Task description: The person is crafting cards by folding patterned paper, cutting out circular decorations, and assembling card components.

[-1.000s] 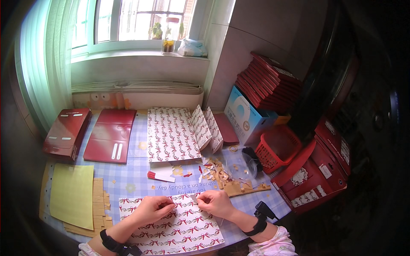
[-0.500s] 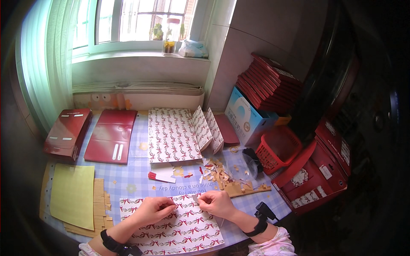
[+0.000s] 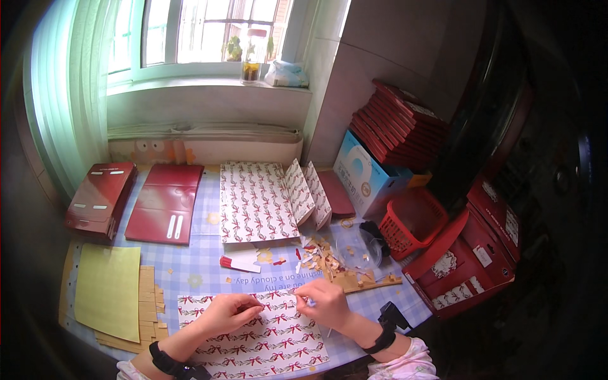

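A white sheet printed with green garlands and red bows [image 3: 272, 347] lies at the table's near edge. My left hand [image 3: 233, 313] rests over its upper middle, fingertips pinched together; what they hold, if anything, is hidden. At the sheet's upper right corner is my right hand [image 3: 324, 304], its thumb and fingers closed in a pinch. A small pale bit shows by the right fingers, too small to name. Just beyond the hands lie a white strip with a red end [image 3: 242, 262] and a heap of small paper scraps [image 3: 320, 258].
More patterned card [image 3: 256, 201] stands at the back, some folded. Red folders [image 3: 166, 204] lie at left, near a yellow sheet [image 3: 107, 291] over brown strips. At right are a red basket [image 3: 411, 221], a blue box [image 3: 367, 171] under stacked red packs [image 3: 399, 123], and a red carton [image 3: 465, 266].
My right hand has lifted and turned slightly at the sheet's corner; the small grey piece at its fingertips no longer shows there. The left hand has barely moved.
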